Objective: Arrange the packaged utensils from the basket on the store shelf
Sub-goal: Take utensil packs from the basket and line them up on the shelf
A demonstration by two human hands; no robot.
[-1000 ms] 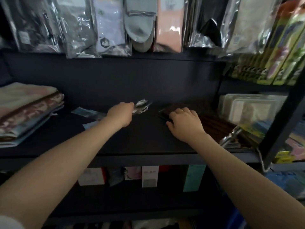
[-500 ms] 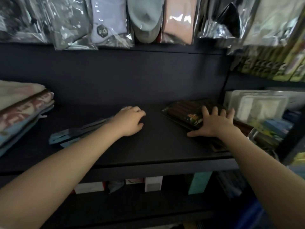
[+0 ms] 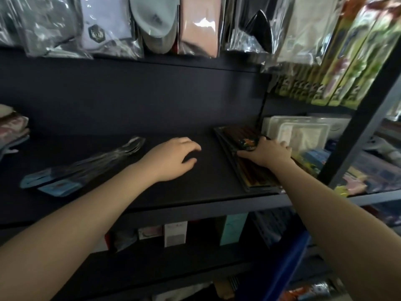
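Clear packs of metal spoons [image 3: 86, 168] with blue card ends lie flat on the left part of the dark shelf [image 3: 206, 192]. My left hand [image 3: 173, 157] hovers just right of them, fingers loosely curled, holding nothing. A stack of dark chopstick packs [image 3: 243, 146] lies at the shelf's right end. My right hand [image 3: 267, 152] rests flat on that stack, fingers spread and pressing it. The basket is out of sight.
Bagged socks [image 3: 152, 25] hang above the shelf. Green packages [image 3: 338, 68] hang at the upper right, with clear plastic boxes [image 3: 299, 133] beneath them. Folded cloths [image 3: 13, 131] sit at the far left. Small boxes [image 3: 175, 233] stand on the lower shelf.
My left hand let go of the spoon pack, which now lies on the shelf, and shifted right. My right hand opened and pressed down on the chopstick packs, sliding them rightward.
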